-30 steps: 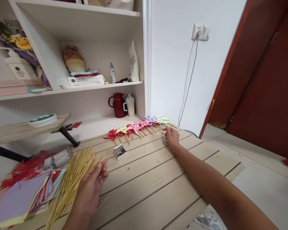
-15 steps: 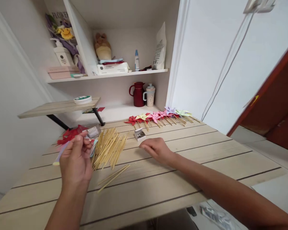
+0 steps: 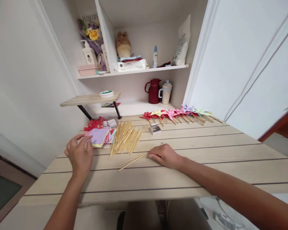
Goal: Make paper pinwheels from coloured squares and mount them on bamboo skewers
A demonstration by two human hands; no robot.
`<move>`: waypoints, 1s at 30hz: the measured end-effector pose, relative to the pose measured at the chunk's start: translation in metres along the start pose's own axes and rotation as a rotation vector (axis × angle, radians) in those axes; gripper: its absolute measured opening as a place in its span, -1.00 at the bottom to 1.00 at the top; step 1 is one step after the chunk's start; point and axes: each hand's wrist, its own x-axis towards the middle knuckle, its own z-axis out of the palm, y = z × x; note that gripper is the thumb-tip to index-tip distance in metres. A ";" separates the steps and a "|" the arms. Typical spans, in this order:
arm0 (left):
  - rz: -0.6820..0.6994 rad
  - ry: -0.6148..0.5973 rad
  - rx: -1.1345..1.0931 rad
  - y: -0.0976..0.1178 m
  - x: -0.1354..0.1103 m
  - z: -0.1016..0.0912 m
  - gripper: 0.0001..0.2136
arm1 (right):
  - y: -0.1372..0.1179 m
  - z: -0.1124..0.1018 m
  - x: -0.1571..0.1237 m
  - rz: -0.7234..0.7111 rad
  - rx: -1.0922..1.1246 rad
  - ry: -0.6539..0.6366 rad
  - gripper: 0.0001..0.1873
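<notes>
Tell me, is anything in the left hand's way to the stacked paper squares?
Nothing visible blocks the left hand; its fingertips are right at the paper squares. The bamboo sticks lie on the stack's other side.

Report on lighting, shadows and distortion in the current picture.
Head view: soft, even light, with diffuse shadow beneath the right forearm; head view: wide-angle perspective makes the shelving's upright sides lean inward toward the bottom; head view: the pump bottle's small print is unreadable.

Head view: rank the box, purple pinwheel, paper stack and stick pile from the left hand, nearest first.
1. Paper stack, by the left hand.
2. Stick pile, just right of that.
3. Box, farther right.
4. Purple pinwheel, farthest, back right.
</notes>
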 end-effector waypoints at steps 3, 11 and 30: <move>0.084 -0.109 0.056 -0.013 0.000 0.009 -0.76 | 0.001 -0.001 -0.001 0.021 0.005 0.001 -0.49; 0.242 -0.544 0.325 -0.027 0.024 0.018 -0.63 | 0.014 -0.001 0.000 0.077 0.039 0.076 -0.51; 0.029 -0.858 0.324 -0.046 0.049 0.024 -0.51 | 0.018 -0.004 0.000 0.092 0.053 0.034 -0.53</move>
